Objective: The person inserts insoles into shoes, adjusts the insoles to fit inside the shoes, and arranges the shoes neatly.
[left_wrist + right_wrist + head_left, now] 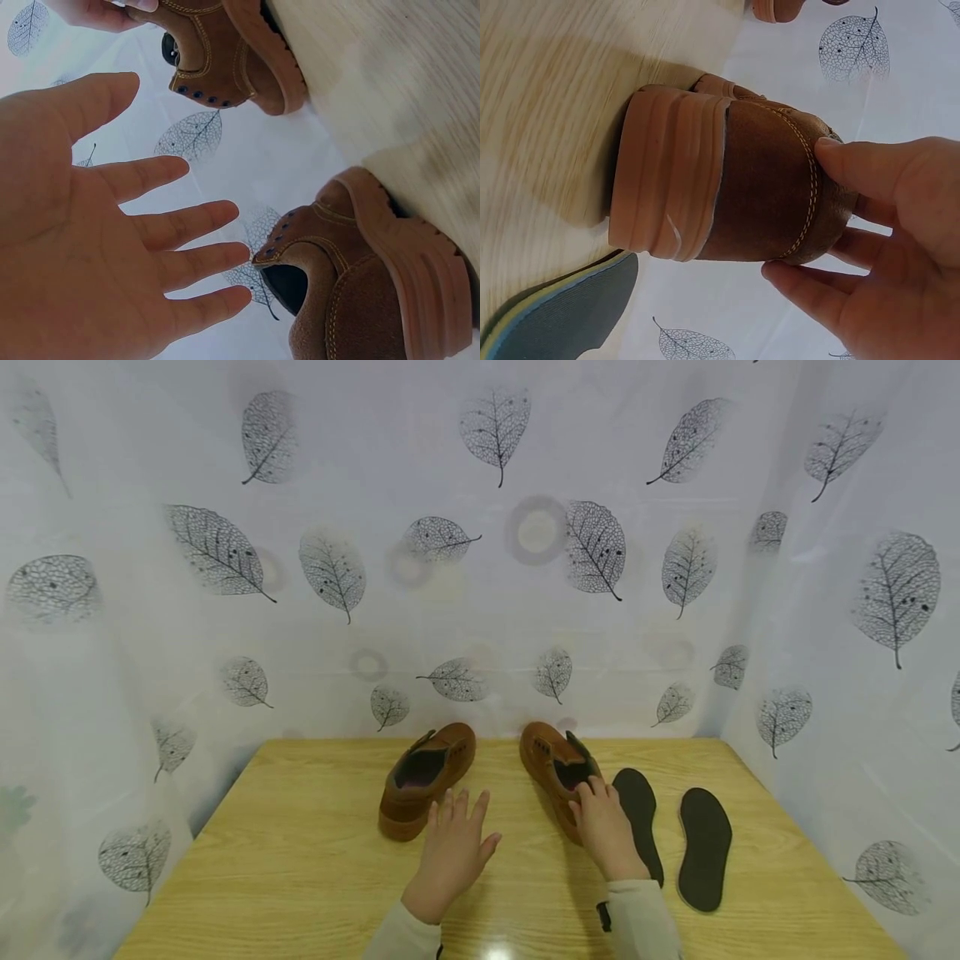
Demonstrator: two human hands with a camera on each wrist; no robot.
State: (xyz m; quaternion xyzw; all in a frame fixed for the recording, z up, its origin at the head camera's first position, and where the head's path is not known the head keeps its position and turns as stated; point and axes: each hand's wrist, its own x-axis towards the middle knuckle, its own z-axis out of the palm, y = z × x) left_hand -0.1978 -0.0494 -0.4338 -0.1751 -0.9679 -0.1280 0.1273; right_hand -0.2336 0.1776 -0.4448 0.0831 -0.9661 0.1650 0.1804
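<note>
Two brown leather shoes stand on the table with their toes toward the back. At the right-hand shoe [542, 762], my right hand [606, 833] grips the heel collar, thumb on one side and fingers on the other, as the right wrist view shows at the shoe's heel [761, 180]. My left hand [453, 852] is spread with straight fingers, holding nothing, just in front of the left-hand shoe [403, 810]. In the left wrist view its palm [97, 247] faces the camera, beside that shoe's heel [367, 315].
Two dark insoles, one [637, 806] beside the right-hand shoe and another [705, 852] farther right, lie on the wood-grain table [300, 860]. A white leaf-print curtain [480, 610] hangs behind the table and at both sides.
</note>
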